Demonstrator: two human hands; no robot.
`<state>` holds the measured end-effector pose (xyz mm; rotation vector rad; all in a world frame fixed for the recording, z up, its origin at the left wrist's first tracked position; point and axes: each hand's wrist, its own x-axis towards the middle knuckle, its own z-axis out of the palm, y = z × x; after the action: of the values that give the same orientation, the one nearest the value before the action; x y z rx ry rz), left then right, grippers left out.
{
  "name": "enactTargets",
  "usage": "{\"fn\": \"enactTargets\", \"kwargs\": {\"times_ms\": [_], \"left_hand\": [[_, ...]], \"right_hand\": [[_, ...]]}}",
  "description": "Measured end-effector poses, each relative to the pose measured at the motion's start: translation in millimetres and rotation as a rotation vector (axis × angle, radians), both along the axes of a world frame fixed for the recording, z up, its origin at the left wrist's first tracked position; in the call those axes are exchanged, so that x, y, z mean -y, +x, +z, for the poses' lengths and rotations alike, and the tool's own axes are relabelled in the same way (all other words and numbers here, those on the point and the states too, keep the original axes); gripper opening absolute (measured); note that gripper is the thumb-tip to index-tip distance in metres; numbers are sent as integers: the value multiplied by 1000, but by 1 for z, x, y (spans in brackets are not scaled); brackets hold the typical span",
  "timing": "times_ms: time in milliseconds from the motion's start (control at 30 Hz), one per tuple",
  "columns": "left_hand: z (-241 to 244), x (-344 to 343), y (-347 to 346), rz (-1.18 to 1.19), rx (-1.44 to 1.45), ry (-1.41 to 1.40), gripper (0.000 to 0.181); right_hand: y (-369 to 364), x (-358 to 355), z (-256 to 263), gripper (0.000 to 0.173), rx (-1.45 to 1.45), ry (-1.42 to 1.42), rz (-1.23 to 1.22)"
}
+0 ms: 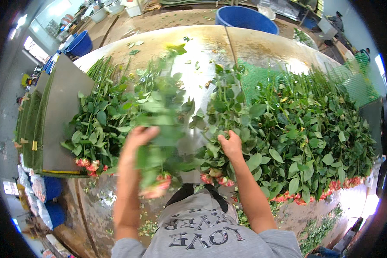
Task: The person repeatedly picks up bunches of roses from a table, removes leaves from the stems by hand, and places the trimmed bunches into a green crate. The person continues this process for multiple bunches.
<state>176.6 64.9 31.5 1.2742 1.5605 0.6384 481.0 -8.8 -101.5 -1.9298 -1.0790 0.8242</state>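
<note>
My left hand (142, 135), blurred, is closed around a leafy rose stem (163, 125). Its pink-and-cream bloom (158, 187) hangs toward me at the table's near edge, and its leaves are smeared by motion. Thumb and fingers of my right hand (231, 146) grip among the stems of a small bunch of roses (225, 106), whose blooms (216, 175) also point at me. Leaves hide the exact hold. Left of my left hand lies another bunch of roses (103, 109). A broad pile of roses (303, 135) covers the right side, stem ends facing away.
The wet table (116, 54) carries loose leaves and green netting (254, 77). Upright grey panels with green covering (64, 119) border the left. Beyond the table stand a large blue tub (246, 21) and another blue tub (80, 43). Two people (337, 24) are at the far right.
</note>
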Motion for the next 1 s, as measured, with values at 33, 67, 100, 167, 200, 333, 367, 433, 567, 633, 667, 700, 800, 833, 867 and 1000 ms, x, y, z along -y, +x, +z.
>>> {"fn": "enactTargets", "kwargs": {"times_ms": [33,67,100,167,200,333,367,433,567,633,667,700,800,833,867,1000], "left_hand": [[20,-10,-40,47,-97,64,43],[36,-22,-80,87,-179,108,41],[57,-29,-118,108,-146,142,39],[87,-40,-170,296,-50,240,32],[84,-54,-216,221,-67,227,28],[44,-93,-311,101,-799,291,29],[36,-99,-312,65,-941,194,27],[3,-105,-318,-32,-1186,61,30],[-36,-105,-344,-72,-1372,164,41],[17,-100,-291,-102,-1321,-106,48],[24,-91,-296,-62,-1347,49,47],[31,-78,-304,-11,-1379,199,47],[76,-56,-214,-6,-1127,560,43],[90,-45,-161,-24,-912,667,41],[94,-31,-112,-60,-695,682,42],[35,19,59,-355,-291,379,48]], "right_hand": [[-7,-3,10,49,-69,-7,15],[-14,-6,15,49,-56,51,30],[-23,-9,19,50,-50,108,58],[-43,-17,31,48,-144,19,90],[-55,-21,28,46,-210,17,66],[-94,-30,-10,39,-50,71,-32],[-87,-29,-13,40,-61,-134,112],[-91,-25,-3,43,-29,-49,109],[-77,-1,22,43,191,136,108],[-34,15,54,32,112,243,-132],[4,20,63,27,304,289,-214],[43,23,71,23,491,319,-314],[166,60,80,24,1082,137,-406],[191,73,77,23,1198,16,-379],[191,74,82,21,1014,-82,-333],[102,52,73,40,580,-156,-12]]}}
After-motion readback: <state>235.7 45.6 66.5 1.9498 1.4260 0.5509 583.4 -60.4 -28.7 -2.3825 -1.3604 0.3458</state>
